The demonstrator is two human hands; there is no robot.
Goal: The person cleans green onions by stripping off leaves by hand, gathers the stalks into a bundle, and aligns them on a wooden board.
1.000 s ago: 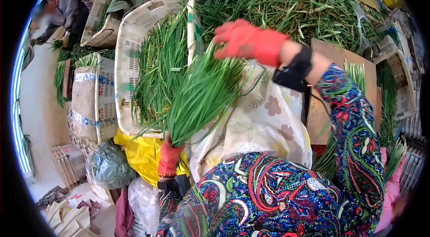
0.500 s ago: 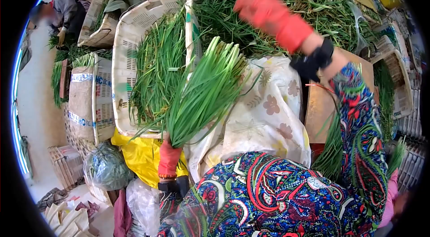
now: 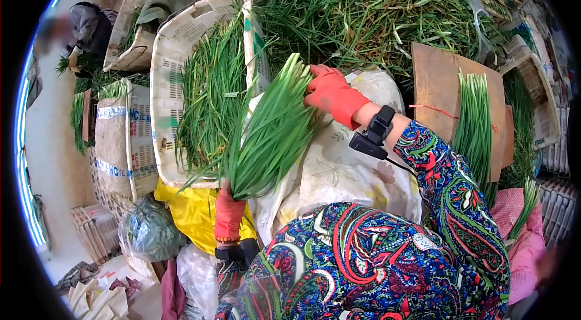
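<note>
My left hand (image 3: 230, 216), in a red rubber glove, is closed around the leafy lower end of a bunch of garlic chives (image 3: 272, 132). The bunch fans out across my lap, its pale stalk ends pointing away from me. At those ends, on the right side, my right hand (image 3: 333, 96) in a matching glove has its fingers curled over the stalks; the fingertips are partly hidden. Beneath the bunch lies a pale flowered apron cloth (image 3: 357, 166). Just left of it stands a white plastic crate (image 3: 158, 90) holding loose chives (image 3: 212, 90).
A large heap of chives (image 3: 387, 11) lies ahead. On the right, a neat bunch (image 3: 474, 120) rests on a brown board (image 3: 433, 84). A yellow bag (image 3: 187, 208) and a clear plastic bag (image 3: 150, 229) sit at left. Another person (image 3: 91, 29) crouches at upper left; a pink sleeve shows at lower right.
My right hand has come down and back from over the heap to the stalk ends of the bunch. My left hand keeps its hold. The board with its bunch is now uncovered.
</note>
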